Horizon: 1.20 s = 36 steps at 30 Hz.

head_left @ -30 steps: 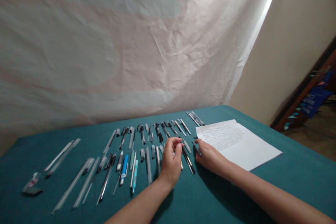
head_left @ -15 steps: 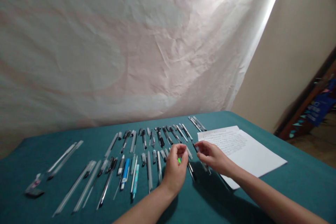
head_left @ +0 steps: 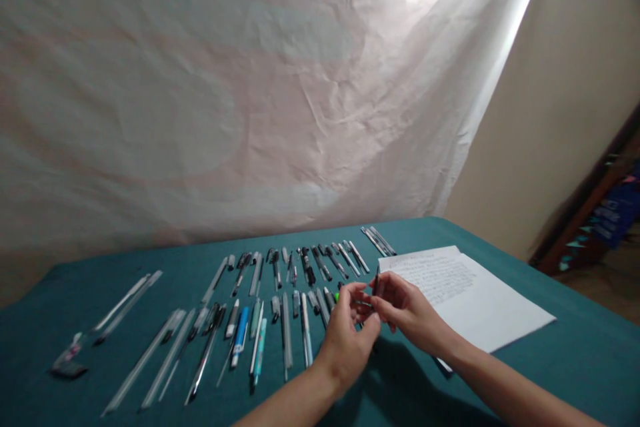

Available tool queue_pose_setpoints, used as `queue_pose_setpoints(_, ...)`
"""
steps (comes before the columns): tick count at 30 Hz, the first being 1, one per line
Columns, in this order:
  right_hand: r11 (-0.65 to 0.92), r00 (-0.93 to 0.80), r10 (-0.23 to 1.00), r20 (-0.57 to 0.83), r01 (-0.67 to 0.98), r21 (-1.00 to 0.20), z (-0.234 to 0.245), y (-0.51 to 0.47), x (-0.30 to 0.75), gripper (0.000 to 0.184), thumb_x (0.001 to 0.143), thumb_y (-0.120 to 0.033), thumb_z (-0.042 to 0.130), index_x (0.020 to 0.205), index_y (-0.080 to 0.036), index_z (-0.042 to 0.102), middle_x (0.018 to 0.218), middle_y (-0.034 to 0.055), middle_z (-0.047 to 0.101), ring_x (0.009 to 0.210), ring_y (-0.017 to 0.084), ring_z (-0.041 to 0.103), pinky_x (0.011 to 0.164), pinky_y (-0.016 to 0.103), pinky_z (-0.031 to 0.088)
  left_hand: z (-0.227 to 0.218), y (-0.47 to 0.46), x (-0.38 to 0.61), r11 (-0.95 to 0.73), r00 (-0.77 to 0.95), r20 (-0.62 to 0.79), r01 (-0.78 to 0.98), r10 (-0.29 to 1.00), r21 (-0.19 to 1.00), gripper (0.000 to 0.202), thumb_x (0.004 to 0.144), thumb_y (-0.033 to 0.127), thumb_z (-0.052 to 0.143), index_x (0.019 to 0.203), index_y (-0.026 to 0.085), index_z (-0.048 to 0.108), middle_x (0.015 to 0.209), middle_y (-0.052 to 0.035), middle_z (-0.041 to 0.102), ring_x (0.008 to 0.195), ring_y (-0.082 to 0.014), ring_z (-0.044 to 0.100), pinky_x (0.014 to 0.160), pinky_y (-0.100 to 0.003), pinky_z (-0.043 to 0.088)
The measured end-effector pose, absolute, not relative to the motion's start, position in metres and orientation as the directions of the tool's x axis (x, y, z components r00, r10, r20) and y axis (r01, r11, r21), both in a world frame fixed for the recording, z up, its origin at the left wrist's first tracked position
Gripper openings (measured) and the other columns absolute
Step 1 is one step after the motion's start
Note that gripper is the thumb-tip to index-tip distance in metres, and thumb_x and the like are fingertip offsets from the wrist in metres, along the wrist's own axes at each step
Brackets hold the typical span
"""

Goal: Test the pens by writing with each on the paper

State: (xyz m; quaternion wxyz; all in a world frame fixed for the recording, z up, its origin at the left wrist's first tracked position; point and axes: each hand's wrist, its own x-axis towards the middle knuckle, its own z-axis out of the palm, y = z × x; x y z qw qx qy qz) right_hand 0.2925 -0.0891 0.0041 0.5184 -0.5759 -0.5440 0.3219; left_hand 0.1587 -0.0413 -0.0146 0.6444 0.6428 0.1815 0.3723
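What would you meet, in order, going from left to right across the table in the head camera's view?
Small dark item → pair of clear pens → blue pen → left hand → right hand, which pinches a dark pen → sheet of paper.

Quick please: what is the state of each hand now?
Left hand: curled beside the dark pen; what it holds cannot be told.
Right hand: closed, holding the dark pen.

The left hand (head_left: 347, 340) and right hand (head_left: 407, 310), like both forearms, are bare.
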Motion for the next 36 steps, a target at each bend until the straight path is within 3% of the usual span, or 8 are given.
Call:
queue_pose_setpoints(7, 0.127, 0.203, 0.961, 0.188, 0.28, -0.952, 0.005, -0.09, 0.293, 0.02, 0.078, -0.036, 0.057, 0.081, -0.017, 0.049, 0.058, -0.0046, 0.047, 0.047, 0.007, 0.043, 0.04, 0.018, 0.036, -0.026, -0.036, 0.166, -0.051, 0.676, 0.214, -0.252, 0.705, 0.966, 0.03, 0.077, 0.018, 0.057, 0.105, 0.017, 0.044, 0.092, -0.006, 0.058, 0.084, -0.016, 0.059, 0.074, -0.028, 0.047)
queue_pose_setpoints(17, 0.287, 0.441, 0.826, 0.352, 0.21, -0.935, 0.036, -0.089, 0.328, 0.022, 0.078, -0.037, 0.057, 0.088, -0.017, 0.054, 0.063, -0.0053, 0.043, 0.047, 0.005, 0.04, 0.042, 0.019, 0.034, -0.019, -0.032, 0.159, -0.319, 0.654, 0.303, -0.099, 0.693, 0.943, 0.021, 0.078, 0.017, 0.055, 0.098, 0.019, 0.061, 0.091, -0.0041, 0.056, 0.086, -0.0158, 0.056, 0.079, -0.028, 0.045)
queue_pose_setpoints(29, 0.254, 0.4, 0.851, 0.34, 0.254, -0.933, 0.033, -0.09, 0.323, 0.026, 0.076, -0.04, 0.058, 0.086, -0.017, 0.055, 0.063, -0.0041, 0.047, 0.046, 0.005, 0.039, 0.04, 0.019, 0.034, -0.02, -0.031, 0.161, -0.34, 0.665, 0.318, -0.102, 0.675, 0.935, 0.022, 0.077, 0.016, 0.055, 0.098, 0.019, 0.063, 0.093, -0.0045, 0.056, 0.087, -0.0158, 0.056, 0.08, -0.028, 0.046)
queue_pose_setpoints(36, 0.137, 0.264, 0.937, 0.229, 0.326, -0.935, 0.02, -0.086, 0.327, 0.031, 0.078, -0.043, 0.055, 0.093, -0.016, 0.057, 0.061, -0.0032, 0.051, 0.046, 0.007, 0.045, 0.044, 0.021, 0.039, -0.022, -0.027, 0.162, -0.327, 0.615, 0.336, -0.131, 0.713, 0.936, 0.021, 0.08, 0.022, 0.054, 0.1, 0.018, 0.061, 0.092, -0.0051, 0.056, 0.087, -0.0164, 0.056, 0.081, -0.03, 0.045)
